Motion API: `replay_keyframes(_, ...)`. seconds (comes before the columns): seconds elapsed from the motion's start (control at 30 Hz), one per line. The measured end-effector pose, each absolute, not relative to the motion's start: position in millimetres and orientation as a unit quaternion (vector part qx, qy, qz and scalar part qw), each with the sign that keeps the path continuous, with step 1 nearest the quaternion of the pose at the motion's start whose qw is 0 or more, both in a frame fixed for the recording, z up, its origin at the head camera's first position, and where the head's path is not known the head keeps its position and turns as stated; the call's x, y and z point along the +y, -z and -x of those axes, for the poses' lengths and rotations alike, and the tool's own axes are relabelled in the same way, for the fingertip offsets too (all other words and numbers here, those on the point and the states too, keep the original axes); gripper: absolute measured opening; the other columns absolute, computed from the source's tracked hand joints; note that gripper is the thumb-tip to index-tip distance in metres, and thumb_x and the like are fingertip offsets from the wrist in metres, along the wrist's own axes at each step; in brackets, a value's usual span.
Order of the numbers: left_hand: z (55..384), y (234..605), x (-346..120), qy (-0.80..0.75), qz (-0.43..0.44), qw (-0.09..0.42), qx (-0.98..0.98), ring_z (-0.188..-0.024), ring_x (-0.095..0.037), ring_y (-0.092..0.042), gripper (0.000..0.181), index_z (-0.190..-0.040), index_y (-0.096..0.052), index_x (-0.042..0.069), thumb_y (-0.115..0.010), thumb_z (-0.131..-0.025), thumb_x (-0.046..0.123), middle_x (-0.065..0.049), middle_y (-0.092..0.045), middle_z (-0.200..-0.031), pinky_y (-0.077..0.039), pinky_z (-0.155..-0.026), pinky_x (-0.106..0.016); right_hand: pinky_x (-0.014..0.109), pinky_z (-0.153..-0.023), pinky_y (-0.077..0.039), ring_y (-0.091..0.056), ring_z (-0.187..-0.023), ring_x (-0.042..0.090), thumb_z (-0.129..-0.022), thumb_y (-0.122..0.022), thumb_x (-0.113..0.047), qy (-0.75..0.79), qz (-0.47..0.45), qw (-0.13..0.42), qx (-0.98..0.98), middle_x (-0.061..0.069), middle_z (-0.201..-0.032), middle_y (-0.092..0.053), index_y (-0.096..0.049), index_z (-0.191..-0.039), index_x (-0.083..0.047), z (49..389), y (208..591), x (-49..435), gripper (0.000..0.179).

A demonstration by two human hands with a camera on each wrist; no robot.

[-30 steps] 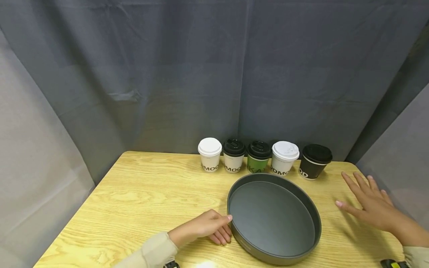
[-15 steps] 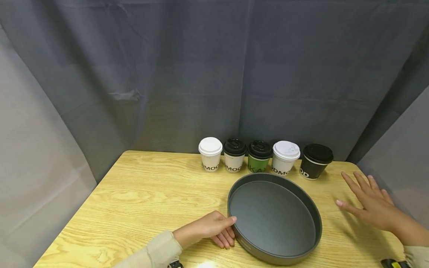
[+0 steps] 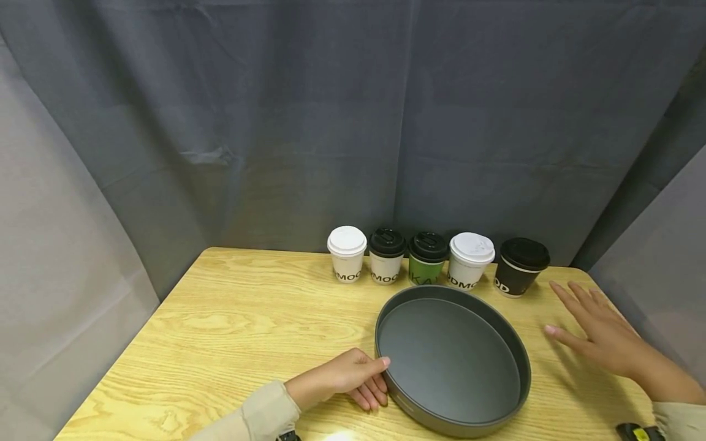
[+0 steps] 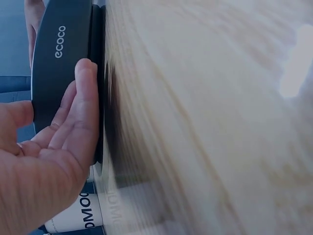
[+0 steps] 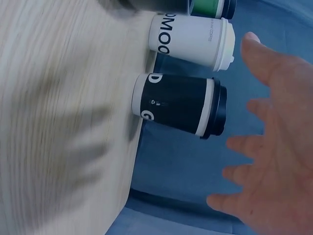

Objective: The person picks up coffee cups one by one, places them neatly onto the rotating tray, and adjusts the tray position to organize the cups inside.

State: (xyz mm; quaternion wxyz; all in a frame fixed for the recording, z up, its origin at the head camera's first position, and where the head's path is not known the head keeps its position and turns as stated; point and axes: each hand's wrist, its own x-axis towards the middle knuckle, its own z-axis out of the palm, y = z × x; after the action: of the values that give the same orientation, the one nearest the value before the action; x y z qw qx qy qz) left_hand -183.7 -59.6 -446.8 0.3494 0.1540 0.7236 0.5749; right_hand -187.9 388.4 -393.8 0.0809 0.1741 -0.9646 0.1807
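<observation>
A dark grey round tray (image 3: 452,361) with a raised rim stands on the table; "ecoco" is lettered on its side wall (image 4: 61,49). My left hand (image 3: 353,376) holds its left edge, thumb at the rim and fingers along the outer wall near the base. To the right of the tray my right hand (image 3: 601,334) hovers over the table with fingers spread, holding nothing. Nearest to that hand is a black paper cup (image 5: 176,104) with a black lid. A white-lidded white cup (image 5: 188,41) stands beside it.
Behind the tray the row of lidded cups continues with a green cup (image 3: 426,269), a white cup with a black lid (image 3: 386,266) and another white-lidded cup (image 3: 347,263). Grey curtains (image 3: 309,153) enclose the wooden table (image 3: 231,318) at the back and sides.
My left hand has shifted slightly right, bringing its thumb over the tray's rim. My right hand has moved a little left, toward the tray. Tray and cups look unmoved.
</observation>
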Motion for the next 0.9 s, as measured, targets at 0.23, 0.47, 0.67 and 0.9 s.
replay_keyframes(0.23, 184, 448, -61, -0.577, -0.144, 0.355, 0.721, -0.056, -0.013, -0.066, 0.055, -0.084, -0.067, -0.007, -0.046, -0.1, 0.041, -0.021, -0.071, -0.08, -0.056, -0.05, -0.023, 0.08, -0.099, -0.004, -0.002, -0.135, 0.061, -0.094, -0.061, -0.033, -0.203, -0.187, 0.059, -0.959, 0.037, -0.15, -0.014, -0.013, -0.155, -0.017, 200, 382, 363, 0.079)
replay_keyframes(0.47, 184, 449, -67, -0.588, -0.152, 0.366, 0.705, -0.056, -0.012, -0.065, 0.055, -0.087, -0.065, -0.009, -0.045, -0.1, 0.042, -0.023, -0.071, -0.081, -0.056, -0.05, -0.021, 0.077, -0.098, -0.021, -0.017, -0.137, 0.055, -0.093, -0.061, -0.039, -0.174, -0.228, 0.072, -0.955, 0.028, -0.151, -0.025, -0.025, -0.153, -0.02, 219, 363, 312, 0.072)
replay_keyframes(0.67, 184, 447, -65, -0.59, -0.148, 0.374, 0.701, -0.054, -0.012, -0.064, 0.054, -0.086, -0.065, -0.008, -0.046, -0.1, 0.041, -0.023, -0.071, -0.081, -0.055, -0.049, -0.02, 0.07, -0.103, -0.027, -0.028, -0.137, 0.045, -0.093, -0.06, -0.043, -0.127, -0.292, 0.096, -0.943, 0.021, -0.149, -0.034, -0.035, -0.148, -0.016, 240, 357, 269, 0.066)
replay_keyframes(0.9, 185, 444, -60, -0.588, -0.156, 0.379, 0.697, -0.055, -0.012, -0.064, 0.054, -0.086, -0.064, -0.009, -0.045, -0.101, 0.039, -0.024, -0.07, -0.082, -0.055, -0.049, -0.02, 0.063, -0.108, -0.029, -0.031, -0.137, 0.042, -0.092, -0.061, -0.042, -0.108, -0.347, 0.118, -0.924, 0.018, -0.148, -0.038, -0.039, -0.147, -0.016, 264, 356, 220, 0.064)
